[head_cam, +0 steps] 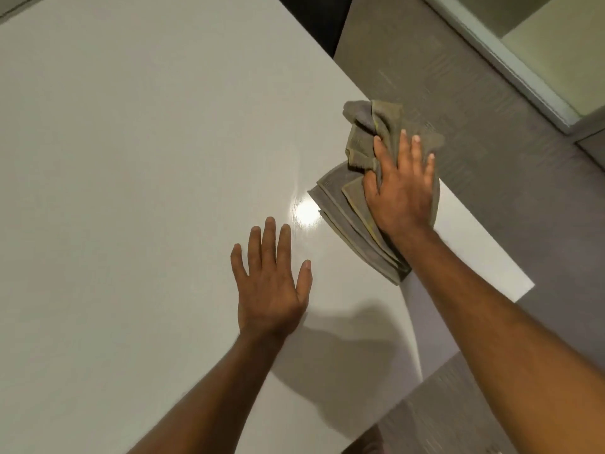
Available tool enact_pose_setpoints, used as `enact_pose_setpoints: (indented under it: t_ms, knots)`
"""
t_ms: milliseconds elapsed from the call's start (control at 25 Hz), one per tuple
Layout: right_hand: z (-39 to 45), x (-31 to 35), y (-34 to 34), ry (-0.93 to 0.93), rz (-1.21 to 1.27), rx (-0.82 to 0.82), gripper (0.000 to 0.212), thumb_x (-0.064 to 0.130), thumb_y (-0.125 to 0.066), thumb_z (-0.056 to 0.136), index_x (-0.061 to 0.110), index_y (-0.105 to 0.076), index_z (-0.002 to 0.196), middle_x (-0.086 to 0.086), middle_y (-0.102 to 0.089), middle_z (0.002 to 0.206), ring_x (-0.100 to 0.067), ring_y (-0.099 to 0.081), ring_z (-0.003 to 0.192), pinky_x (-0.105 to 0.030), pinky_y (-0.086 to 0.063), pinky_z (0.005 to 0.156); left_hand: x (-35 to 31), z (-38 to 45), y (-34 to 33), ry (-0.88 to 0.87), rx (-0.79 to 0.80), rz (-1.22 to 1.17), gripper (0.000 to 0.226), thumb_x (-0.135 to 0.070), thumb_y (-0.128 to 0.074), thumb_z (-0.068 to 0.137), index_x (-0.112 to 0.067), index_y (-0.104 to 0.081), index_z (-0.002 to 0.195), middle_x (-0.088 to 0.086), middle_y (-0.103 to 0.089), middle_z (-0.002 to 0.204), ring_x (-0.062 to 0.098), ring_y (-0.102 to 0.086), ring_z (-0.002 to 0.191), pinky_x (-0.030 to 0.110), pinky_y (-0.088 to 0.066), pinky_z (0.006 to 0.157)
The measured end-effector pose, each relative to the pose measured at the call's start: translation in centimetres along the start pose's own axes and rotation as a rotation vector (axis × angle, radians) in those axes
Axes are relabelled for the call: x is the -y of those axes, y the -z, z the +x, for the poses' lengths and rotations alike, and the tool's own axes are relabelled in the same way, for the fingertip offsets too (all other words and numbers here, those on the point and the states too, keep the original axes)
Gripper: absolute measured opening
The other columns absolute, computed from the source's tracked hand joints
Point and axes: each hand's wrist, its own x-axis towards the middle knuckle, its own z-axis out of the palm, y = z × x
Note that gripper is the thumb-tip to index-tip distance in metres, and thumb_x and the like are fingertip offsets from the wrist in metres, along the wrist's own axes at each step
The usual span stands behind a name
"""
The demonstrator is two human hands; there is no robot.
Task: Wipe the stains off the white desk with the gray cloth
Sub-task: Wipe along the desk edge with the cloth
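Note:
The white desk (131, 158) fills most of the view. A crumpled gray cloth (340, 204) lies at the desk's right edge, part of it bunched up and hanging past the edge. My right hand (401, 188) presses flat on the cloth, fingers spread over its folds and the thumb tucked into them. My left hand (271, 280) rests palm down on the bare desk, fingers apart, a short way left of and nearer than the cloth. I see no distinct stains on the desk; a bright light reflection sits just left of the cloth.
Gray carpet floor (491, 158) lies beyond the desk's right edge and near corner. A pale cabinet or wall base (530, 60) runs across the top right. A dark object (311, 18) stands at the desk's far edge.

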Motion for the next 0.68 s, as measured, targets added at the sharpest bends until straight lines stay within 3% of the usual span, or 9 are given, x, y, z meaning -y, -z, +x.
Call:
enact_pose_setpoints:
  t_ms: [400, 680]
  knots:
    - [11.0, 4.4, -0.6, 0.235, -0.003, 0.045, 0.063, 0.047, -0.035, 0.108, 0.027, -0.026, 0.166, -0.018, -0.015, 0.175, -0.034, -0.013, 0.163, -0.057, -0.011, 0.132, 0.4, -0.4, -0.8, -0.016, -0.063, -0.039, 0.069, -0.056, -0.035, 0.106, -0.015, -0.039, 0.161, 0.012, -0.029, 0.172, 0.036, -0.030, 0.158, 0.062, -0.025, 0.124]
    - [16.9, 8.3, -0.9, 0.358, 0.006, 0.082, 0.063, 0.050, -0.033, 0.108, 0.029, -0.025, 0.167, -0.016, -0.012, 0.176, -0.034, -0.010, 0.164, -0.056, -0.008, 0.133, 0.3, 0.0, -1.1, -0.009, -0.097, -0.043, 0.067, -0.055, -0.035, 0.106, -0.016, -0.040, 0.160, 0.008, -0.029, 0.172, 0.033, -0.031, 0.158, 0.059, -0.024, 0.125]
